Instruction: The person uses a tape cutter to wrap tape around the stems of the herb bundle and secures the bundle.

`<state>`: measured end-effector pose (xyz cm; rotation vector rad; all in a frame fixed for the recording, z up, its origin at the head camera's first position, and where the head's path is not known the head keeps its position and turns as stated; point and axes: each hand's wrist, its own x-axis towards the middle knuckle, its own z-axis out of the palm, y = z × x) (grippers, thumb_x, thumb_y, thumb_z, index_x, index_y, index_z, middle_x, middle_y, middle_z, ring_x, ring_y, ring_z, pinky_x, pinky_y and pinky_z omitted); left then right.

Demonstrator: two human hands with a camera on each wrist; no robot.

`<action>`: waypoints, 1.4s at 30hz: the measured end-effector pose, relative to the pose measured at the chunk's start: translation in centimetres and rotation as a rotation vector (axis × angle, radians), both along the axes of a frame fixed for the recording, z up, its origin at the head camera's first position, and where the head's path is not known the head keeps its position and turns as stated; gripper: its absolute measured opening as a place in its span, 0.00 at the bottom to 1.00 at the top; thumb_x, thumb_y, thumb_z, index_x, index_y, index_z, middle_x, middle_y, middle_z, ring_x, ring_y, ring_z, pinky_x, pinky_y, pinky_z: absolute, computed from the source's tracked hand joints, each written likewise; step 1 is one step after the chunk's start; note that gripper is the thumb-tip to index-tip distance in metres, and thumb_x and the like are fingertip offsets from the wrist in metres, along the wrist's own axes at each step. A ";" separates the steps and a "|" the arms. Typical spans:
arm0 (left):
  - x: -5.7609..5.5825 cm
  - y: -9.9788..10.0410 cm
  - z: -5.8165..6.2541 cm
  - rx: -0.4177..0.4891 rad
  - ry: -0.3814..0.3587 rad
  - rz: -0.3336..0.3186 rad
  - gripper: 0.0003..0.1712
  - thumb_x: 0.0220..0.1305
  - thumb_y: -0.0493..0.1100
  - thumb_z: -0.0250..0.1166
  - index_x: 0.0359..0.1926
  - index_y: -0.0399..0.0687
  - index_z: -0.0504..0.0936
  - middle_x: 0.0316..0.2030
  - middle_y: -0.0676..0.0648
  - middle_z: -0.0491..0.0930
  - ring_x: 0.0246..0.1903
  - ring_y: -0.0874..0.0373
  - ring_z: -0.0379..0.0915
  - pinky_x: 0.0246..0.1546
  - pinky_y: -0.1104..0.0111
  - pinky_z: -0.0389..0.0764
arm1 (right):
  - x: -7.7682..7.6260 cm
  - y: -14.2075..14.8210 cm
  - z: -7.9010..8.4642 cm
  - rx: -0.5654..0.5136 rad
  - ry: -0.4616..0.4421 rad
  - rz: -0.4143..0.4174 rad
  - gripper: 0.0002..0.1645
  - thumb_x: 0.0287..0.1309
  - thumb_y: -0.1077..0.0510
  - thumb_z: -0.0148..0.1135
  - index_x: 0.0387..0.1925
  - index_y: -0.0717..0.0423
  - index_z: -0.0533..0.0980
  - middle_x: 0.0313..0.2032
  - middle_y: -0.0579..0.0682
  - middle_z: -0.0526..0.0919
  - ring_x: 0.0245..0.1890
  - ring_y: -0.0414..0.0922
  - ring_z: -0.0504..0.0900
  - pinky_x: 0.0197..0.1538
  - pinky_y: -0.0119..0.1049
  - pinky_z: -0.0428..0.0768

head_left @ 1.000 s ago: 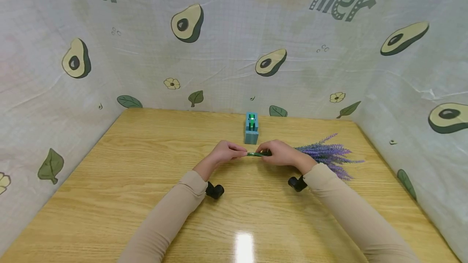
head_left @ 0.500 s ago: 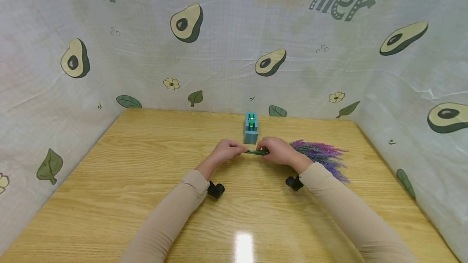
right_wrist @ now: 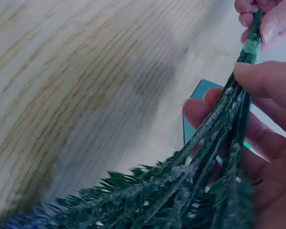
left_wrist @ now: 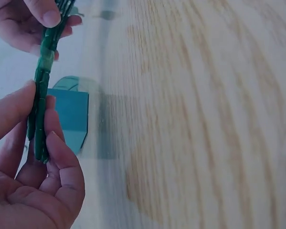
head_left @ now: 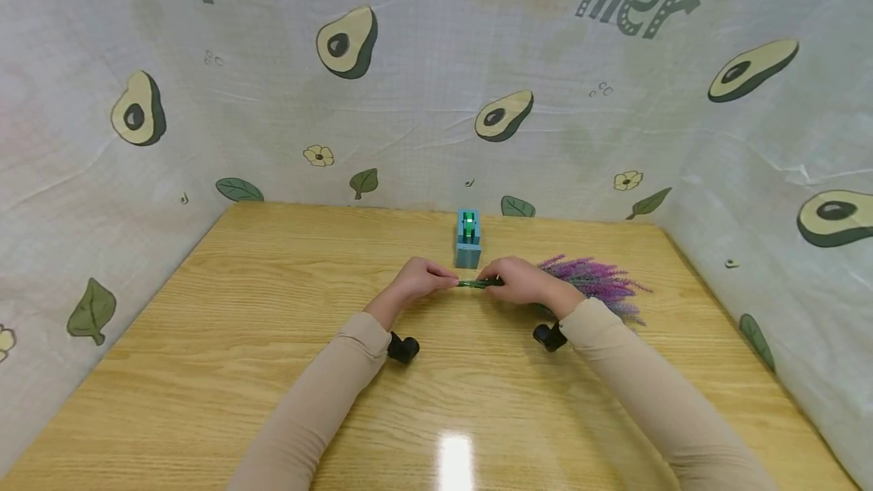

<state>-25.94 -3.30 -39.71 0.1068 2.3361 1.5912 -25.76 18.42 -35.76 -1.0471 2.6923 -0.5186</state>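
A bunch of artificial lavender [head_left: 600, 279] with purple and magenta heads is held level above the table, blooms to the right. My left hand [head_left: 419, 279] pinches the stem ends between thumb and fingers. Farther up the stems, my right hand [head_left: 518, 281] grips the bundle with its thumb on top. Between the hands, a band of green tape [left_wrist: 46, 60] wraps the green stems, seen in the left wrist view. Leafy stalks [right_wrist: 181, 186] fan out past my right palm in the right wrist view.
A blue tape dispenser [head_left: 468, 256] with a green roll stands on the wooden table [head_left: 327, 400], just behind the hands. A printed cloth [head_left: 423, 59] with avocados hangs at the back and both sides.
The bunch has turned about its stems, bringing magenta heads into view where purple ones showed. Both hands have shifted only slightly and still hold the stems.
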 end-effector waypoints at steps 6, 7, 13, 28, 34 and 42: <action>-0.1 -0.1 -0.1 0.010 0.047 -0.058 0.10 0.57 0.40 0.68 0.41 0.43 0.86 0.42 0.48 0.81 0.38 0.57 0.73 0.38 0.69 0.77 | -0.1 0.0 0.0 -0.009 0.058 0.003 0.10 0.57 0.63 0.62 0.41 0.59 0.82 0.39 0.51 0.81 0.41 0.47 0.79 0.46 0.42 0.77; -0.1 -0.1 -0.1 -0.008 0.060 -0.076 0.10 0.58 0.40 0.68 0.41 0.44 0.86 0.42 0.49 0.81 0.38 0.57 0.72 0.37 0.69 0.76 | -0.1 0.0 0.0 -0.010 0.064 0.000 0.10 0.57 0.64 0.63 0.41 0.59 0.82 0.39 0.51 0.81 0.41 0.47 0.79 0.46 0.43 0.77; -0.3 0.0 0.0 -0.080 0.128 -0.146 0.08 0.59 0.40 0.67 0.40 0.45 0.86 0.37 0.50 0.81 0.33 0.58 0.70 0.30 0.71 0.72 | -0.1 -0.1 0.1 -0.002 0.100 -0.014 0.10 0.54 0.64 0.65 0.40 0.59 0.82 0.38 0.51 0.80 0.38 0.46 0.78 0.43 0.42 0.78; -0.9 0.3 -0.2 -0.146 0.373 -0.208 0.04 0.58 0.38 0.67 0.35 0.46 0.85 0.34 0.53 0.80 0.36 0.60 0.73 0.40 0.68 0.75 | -1.0 0.3 0.1 -0.075 -0.016 -0.008 0.08 0.56 0.65 0.61 0.39 0.58 0.78 0.34 0.49 0.81 0.33 0.42 0.78 0.39 0.40 0.77; -1.2 0.4 0.2 -0.140 0.364 -0.166 0.06 0.59 0.43 0.67 0.37 0.48 0.84 0.35 0.53 0.81 0.38 0.60 0.75 0.41 0.67 0.76 | -1.0 0.1 -0.1 -0.088 0.015 -0.041 0.13 0.53 0.67 0.65 0.41 0.54 0.75 0.32 0.49 0.78 0.31 0.46 0.76 0.35 0.41 0.76; -1.3 0.7 0.8 -0.241 0.346 -0.143 0.05 0.57 0.39 0.68 0.36 0.45 0.87 0.33 0.52 0.81 0.36 0.59 0.74 0.40 0.68 0.76 | -1.7 -0.1 -1.1 -0.055 0.005 -0.065 0.13 0.63 0.60 0.56 0.46 0.59 0.79 0.39 0.50 0.82 0.36 0.43 0.78 0.42 0.42 0.77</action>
